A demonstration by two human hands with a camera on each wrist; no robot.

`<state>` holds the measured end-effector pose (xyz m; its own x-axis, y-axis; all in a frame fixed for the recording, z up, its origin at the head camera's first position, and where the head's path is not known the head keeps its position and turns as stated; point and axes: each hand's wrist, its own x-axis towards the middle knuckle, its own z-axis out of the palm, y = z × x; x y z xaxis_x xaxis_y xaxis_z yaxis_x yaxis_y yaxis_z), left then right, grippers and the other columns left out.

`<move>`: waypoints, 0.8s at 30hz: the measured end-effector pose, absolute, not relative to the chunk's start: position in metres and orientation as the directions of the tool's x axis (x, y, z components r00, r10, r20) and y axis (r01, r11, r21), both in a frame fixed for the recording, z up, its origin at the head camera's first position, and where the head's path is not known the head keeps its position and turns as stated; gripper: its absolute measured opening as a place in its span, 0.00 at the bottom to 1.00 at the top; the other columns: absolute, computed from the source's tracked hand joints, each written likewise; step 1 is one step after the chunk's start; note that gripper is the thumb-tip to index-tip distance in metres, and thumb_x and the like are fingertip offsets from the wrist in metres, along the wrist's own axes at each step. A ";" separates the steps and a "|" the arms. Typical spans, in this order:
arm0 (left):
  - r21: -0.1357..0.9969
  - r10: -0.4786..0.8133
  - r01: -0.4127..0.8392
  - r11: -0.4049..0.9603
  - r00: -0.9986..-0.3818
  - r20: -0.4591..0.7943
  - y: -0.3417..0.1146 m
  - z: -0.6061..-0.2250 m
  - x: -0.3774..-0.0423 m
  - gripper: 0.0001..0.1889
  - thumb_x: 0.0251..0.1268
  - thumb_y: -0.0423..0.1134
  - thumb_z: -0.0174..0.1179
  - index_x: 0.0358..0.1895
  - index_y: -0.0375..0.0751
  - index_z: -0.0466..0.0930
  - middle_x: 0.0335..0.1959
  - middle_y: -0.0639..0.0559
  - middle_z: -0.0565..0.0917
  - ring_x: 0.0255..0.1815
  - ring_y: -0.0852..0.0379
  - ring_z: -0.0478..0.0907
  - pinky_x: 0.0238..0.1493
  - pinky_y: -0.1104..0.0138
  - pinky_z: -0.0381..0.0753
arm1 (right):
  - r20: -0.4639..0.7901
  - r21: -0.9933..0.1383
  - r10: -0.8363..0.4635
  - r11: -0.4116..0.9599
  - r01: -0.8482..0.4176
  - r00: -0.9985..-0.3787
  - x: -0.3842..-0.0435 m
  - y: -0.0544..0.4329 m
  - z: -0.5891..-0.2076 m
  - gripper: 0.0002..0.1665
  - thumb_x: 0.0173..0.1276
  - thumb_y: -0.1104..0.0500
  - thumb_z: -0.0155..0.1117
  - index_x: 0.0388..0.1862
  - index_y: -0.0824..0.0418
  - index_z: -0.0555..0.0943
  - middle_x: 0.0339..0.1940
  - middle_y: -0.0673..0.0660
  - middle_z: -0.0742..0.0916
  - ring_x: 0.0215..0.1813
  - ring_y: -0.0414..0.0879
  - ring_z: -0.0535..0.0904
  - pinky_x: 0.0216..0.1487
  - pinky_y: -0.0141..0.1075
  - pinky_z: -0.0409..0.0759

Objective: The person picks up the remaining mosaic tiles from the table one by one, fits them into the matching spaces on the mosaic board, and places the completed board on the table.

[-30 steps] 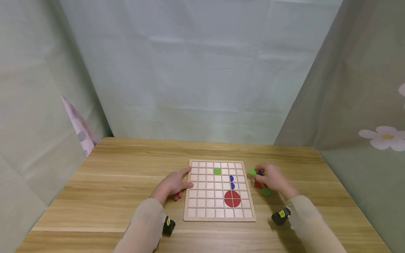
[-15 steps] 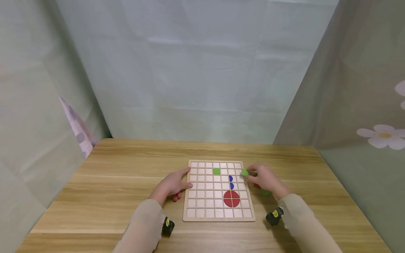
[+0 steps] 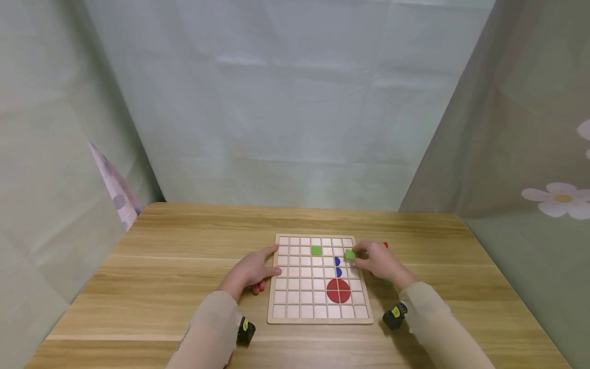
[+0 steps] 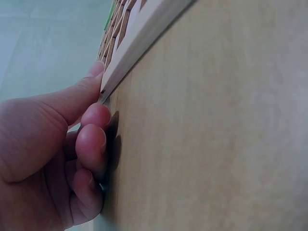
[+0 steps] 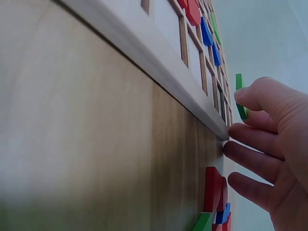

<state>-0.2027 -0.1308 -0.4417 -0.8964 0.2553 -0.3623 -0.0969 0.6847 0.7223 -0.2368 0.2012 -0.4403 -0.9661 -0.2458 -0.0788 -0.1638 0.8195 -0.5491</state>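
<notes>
Pinching a green tile [image 5: 240, 96] between the thumb and forefinger of the right hand [image 3: 378, 259], holding it over the board [image 3: 293, 296], near its far right corner. Touching the board's left edge with the straight thumb and forefinger of a relaxed left hand [image 3: 251, 267]. Hovering the right hand near red tiles [image 5: 212, 190] on the table [image 3: 184, 297].

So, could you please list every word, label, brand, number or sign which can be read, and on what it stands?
No text can be read in any view.
Left wrist device: its yellow patch is too small to read.
Right wrist device: its yellow mark, likewise too small.
Left sleeve: dark marks, too faint to call writing.
Board and coloured pieces: no lettering seen.
</notes>
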 end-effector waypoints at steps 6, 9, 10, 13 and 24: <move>0.721 0.259 -0.094 0.686 -0.895 -0.364 -0.131 -0.445 -0.204 0.37 0.65 0.45 0.60 0.75 0.57 0.52 0.09 0.48 0.73 0.09 0.57 0.67 0.15 0.64 0.75 | -0.072 -0.549 -0.254 0.817 -0.174 -0.964 -0.237 0.200 -0.440 0.18 0.60 0.56 0.68 0.49 0.59 0.82 0.51 0.57 0.84 0.56 0.52 0.78 0.59 0.48 0.76; 0.723 0.260 -0.094 0.685 -0.895 -0.363 -0.130 -0.444 -0.204 0.37 0.65 0.46 0.60 0.75 0.58 0.51 0.09 0.48 0.73 0.09 0.57 0.67 0.15 0.64 0.75 | -0.057 -0.536 -0.275 0.820 -0.203 -0.960 -0.237 0.199 -0.439 0.17 0.60 0.57 0.68 0.48 0.61 0.82 0.50 0.57 0.85 0.55 0.52 0.79 0.58 0.49 0.76; 0.723 0.259 -0.094 0.684 -0.896 -0.361 -0.130 -0.444 -0.204 0.37 0.65 0.46 0.60 0.75 0.58 0.51 0.09 0.49 0.73 0.09 0.57 0.67 0.15 0.64 0.74 | -0.055 -0.534 -0.277 0.820 -0.206 -0.959 -0.237 0.199 -0.438 0.17 0.60 0.57 0.68 0.48 0.60 0.82 0.49 0.57 0.85 0.55 0.52 0.79 0.58 0.48 0.76; 0.727 0.258 -0.090 0.681 -0.900 -0.353 -0.129 -0.442 -0.203 0.37 0.64 0.46 0.60 0.75 0.57 0.52 0.09 0.49 0.73 0.09 0.57 0.67 0.14 0.65 0.74 | -0.051 -0.526 -0.286 0.822 -0.218 -0.957 -0.238 0.197 -0.438 0.17 0.60 0.57 0.68 0.48 0.60 0.82 0.48 0.56 0.85 0.53 0.51 0.79 0.58 0.48 0.77; 0.726 0.246 -0.103 0.680 -0.901 -0.358 -0.128 -0.443 -0.203 0.37 0.64 0.46 0.60 0.74 0.58 0.53 0.09 0.49 0.73 0.08 0.58 0.67 0.13 0.67 0.73 | -0.055 -0.504 -0.319 0.827 -0.249 -0.946 -0.241 0.191 -0.435 0.20 0.61 0.54 0.66 0.51 0.60 0.81 0.51 0.56 0.85 0.57 0.53 0.78 0.60 0.51 0.74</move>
